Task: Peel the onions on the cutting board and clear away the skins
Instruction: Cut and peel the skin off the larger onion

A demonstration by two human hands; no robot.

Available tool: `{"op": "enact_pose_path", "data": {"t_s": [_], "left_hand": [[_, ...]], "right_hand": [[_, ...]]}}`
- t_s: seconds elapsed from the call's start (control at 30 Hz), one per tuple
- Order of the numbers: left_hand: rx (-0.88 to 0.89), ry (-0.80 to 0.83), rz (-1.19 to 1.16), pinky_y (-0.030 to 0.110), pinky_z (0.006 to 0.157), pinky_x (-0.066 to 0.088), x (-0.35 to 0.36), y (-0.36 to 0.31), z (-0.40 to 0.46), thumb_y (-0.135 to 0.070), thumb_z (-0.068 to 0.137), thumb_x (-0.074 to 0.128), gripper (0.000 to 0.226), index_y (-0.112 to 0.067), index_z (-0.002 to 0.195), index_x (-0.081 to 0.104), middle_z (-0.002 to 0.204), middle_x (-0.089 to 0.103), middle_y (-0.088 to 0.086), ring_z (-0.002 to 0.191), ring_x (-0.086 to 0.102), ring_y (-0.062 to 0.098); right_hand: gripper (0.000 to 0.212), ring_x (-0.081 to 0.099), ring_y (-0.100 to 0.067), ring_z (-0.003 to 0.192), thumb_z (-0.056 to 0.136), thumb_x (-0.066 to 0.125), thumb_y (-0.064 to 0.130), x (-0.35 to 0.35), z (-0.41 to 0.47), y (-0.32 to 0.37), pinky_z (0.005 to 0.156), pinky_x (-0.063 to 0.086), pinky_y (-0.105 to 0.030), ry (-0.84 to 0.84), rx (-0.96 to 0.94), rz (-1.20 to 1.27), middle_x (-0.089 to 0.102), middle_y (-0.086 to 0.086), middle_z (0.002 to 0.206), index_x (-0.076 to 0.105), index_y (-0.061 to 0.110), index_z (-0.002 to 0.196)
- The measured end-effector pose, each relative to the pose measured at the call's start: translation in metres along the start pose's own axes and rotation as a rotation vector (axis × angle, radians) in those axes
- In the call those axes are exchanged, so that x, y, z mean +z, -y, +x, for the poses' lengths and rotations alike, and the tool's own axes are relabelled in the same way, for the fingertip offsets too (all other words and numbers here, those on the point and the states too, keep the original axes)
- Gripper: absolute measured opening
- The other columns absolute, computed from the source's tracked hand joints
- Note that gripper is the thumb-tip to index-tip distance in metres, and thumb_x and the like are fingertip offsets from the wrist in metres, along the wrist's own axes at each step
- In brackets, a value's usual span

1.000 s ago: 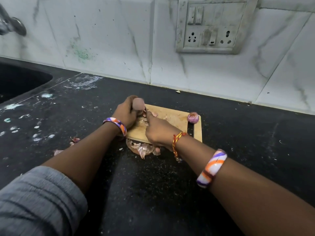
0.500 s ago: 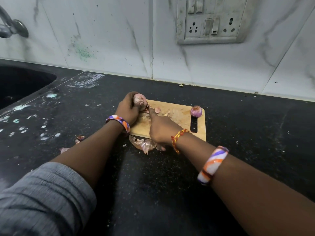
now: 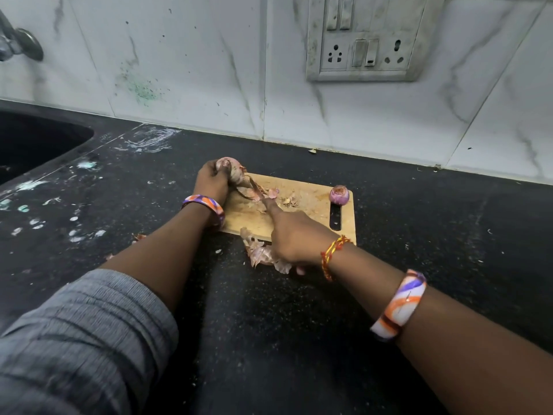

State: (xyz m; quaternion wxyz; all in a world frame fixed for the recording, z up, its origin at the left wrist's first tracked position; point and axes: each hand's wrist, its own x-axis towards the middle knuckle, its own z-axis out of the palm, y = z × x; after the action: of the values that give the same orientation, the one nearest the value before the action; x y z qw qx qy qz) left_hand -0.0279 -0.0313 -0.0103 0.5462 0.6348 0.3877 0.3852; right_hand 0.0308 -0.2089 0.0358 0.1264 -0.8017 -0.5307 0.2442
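Observation:
A pale wooden cutting board (image 3: 311,205) lies on the black counter. At its far left corner my left hand (image 3: 211,182) grips a pinkish onion (image 3: 232,169). From that onion a strip of skin (image 3: 253,191) stretches down toward my right hand (image 3: 294,235), whose fingers pinch its end over the board. A second, purple onion (image 3: 339,194) stands alone at the board's far right corner. A heap of peeled skins (image 3: 263,253) lies on the counter against the board's near edge, partly under my right hand.
A dark sink (image 3: 33,139) is set into the counter at far left, with a tap (image 3: 18,44) on the wall above it. A switch-and-socket plate (image 3: 366,40) sits on the marble wall. Small skin scraps (image 3: 138,236) lie left of my left forearm.
My right hand has pulled back toward me from the onion, drawing a strip of skin out over the board. The left hand keeps its hold on the onion.

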Motion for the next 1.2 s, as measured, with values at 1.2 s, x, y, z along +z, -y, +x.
{"op": "enact_pose_path", "data": {"t_s": [1.2], "left_hand": [[0.151, 0.000, 0.047, 0.044, 0.095, 0.049, -0.005, -0.008, -0.019, -0.015, 0.086, 0.057, 0.030, -0.015, 0.116, 0.054, 0.121, 0.057, 0.013, 0.107, 0.057, 0.025]], "right_hand": [[0.074, 0.042, -0.012, 0.038, 0.088, 0.029, -0.006, -0.036, -0.026, 0.012, 0.033, 0.038, -0.020, -0.035, 0.081, 0.351, 0.041, -0.006, 0.070, 0.009, 0.033, 0.147]]}}
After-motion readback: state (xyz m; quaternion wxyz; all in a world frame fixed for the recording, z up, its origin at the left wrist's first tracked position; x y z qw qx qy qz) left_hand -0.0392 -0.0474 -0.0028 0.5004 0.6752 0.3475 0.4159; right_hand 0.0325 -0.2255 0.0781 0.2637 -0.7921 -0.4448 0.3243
